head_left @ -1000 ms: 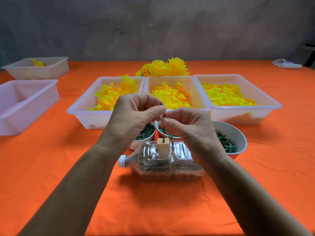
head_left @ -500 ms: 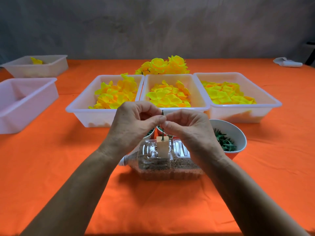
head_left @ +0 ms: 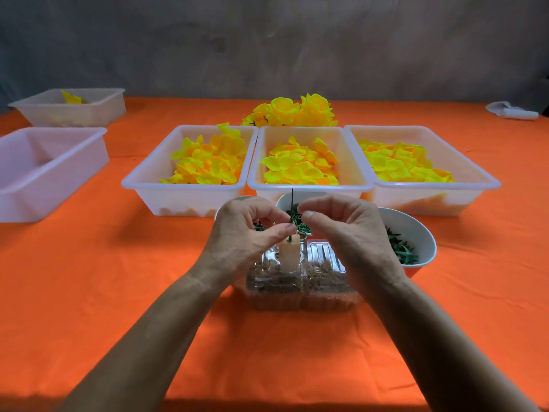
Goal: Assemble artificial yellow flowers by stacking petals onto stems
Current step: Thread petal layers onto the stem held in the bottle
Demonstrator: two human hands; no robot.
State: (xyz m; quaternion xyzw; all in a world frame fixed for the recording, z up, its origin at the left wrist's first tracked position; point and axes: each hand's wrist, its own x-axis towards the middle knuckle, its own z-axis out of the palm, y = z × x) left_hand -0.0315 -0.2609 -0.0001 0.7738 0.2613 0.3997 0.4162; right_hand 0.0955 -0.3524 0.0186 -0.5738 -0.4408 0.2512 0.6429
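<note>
A thin dark stem (head_left: 292, 200) stands upright in a beige block (head_left: 289, 255) on top of a clear bottle (head_left: 300, 288) lying on its side. My left hand (head_left: 243, 236) pinches the stem low down, just above the block. My right hand (head_left: 344, 230) is curled right beside the stem, thumb and forefinger close together; whether they hold anything is hidden. Three white trays behind hold yellow petals (head_left: 208, 166) (head_left: 300, 169) (head_left: 407, 168). A bunch of finished yellow flowers (head_left: 294, 111) lies behind them.
Three white bowls hold green parts (head_left: 401, 252); the right bowl (head_left: 416, 227) stands beside my right hand. Two more white trays (head_left: 44, 173) (head_left: 68, 111) stand at far left, the rear one with a yellow petal. A white object (head_left: 514, 113) lies far right on the orange cloth.
Both hands have slid down the stem, so its tip now stands bare above them. My right fingers have drawn slightly away from the stem.
</note>
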